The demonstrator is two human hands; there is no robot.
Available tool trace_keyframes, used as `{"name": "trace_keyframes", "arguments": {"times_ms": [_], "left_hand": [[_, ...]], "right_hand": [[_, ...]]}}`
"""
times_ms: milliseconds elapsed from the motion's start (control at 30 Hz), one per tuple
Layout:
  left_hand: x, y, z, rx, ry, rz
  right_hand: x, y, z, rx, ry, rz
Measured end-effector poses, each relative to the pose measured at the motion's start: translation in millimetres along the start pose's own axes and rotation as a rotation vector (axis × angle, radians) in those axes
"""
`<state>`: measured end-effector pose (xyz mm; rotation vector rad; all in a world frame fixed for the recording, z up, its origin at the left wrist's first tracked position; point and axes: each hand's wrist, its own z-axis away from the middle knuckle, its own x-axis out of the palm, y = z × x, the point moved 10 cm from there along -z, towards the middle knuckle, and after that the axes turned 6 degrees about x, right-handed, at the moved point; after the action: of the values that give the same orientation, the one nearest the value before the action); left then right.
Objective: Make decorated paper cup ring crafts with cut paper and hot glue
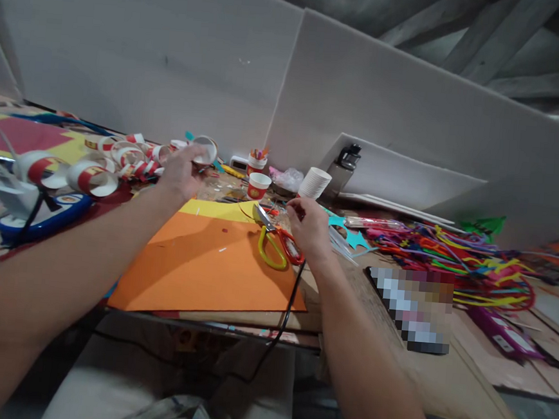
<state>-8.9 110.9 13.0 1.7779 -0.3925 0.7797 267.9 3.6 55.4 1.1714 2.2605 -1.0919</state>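
Raised over the back left of the table, my left hand (183, 173) is closed around a white paper cup (207, 146), its mouth tipped toward me. My right hand (310, 225) is beside the stacked white paper cups (315, 181), its fingertips pinched together. Whatever those fingertips hold, if anything, is too small to make out. Just left of that hand lie scissors (271, 251) with yellow and orange handles, on orange paper (207, 271). A red-and-white paper cup (259, 186) stands upright between my hands.
Cups cut into curled strips (93, 175) lie at left near a blue-and-white device (46, 217). Behind are a dark bottle (343, 172) and a cup of pens (257, 161). Pipe cleaners (431, 247) and a phone-like slab (407, 310) lie right. A black cable (291, 301) crosses the table edge.
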Motion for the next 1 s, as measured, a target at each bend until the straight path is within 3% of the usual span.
{"name": "trace_keyframes", "arguments": {"times_ms": [100, 233, 333, 467, 600, 700, 833, 900, 1000], "left_hand": [[26.3, -12.4, 29.9, 0.091, -0.233, -0.262], [69.8, -29.9, 91.5, 0.213, -0.628, -0.627], [85.5, -35.5, 122.8, 0.205, -0.774, -0.624], [86.8, -50.2, 133.2, 0.056, -0.85, -0.503], [78.8, -60.3, 128.2, -0.041, -0.807, -0.429], [73.2, -65.6, 123.1, -0.159, -0.708, -0.302], [54.4, -73.6, 102.2, -0.357, -0.421, -0.059], [38.2, -70.6, 83.6, -0.347, -0.254, -0.021], [20.0, -67.7, 62.2, -0.34, -0.125, -0.015]], "right_hand": [[2.7, -4.0, 2.3, -0.004, -0.01, -0.001], [-5.9, 8.0, 2.6, 0.065, 0.047, -0.049], [-7.6, 16.4, 2.6, 0.112, 0.045, -0.033], [-7.4, 16.3, 2.9, 0.11, 0.033, 0.008], [-10.2, 17.8, 2.7, 0.117, 0.037, 0.009], [-19.3, 23.5, 1.7, 0.155, 0.07, 0.003], [-37.7, 28.3, 0.1, 0.166, 0.158, 0.001], [-45.2, 32.8, -0.2, 0.179, 0.198, 0.011], [-50.3, 41.9, -0.6, 0.211, 0.215, 0.034]]}}
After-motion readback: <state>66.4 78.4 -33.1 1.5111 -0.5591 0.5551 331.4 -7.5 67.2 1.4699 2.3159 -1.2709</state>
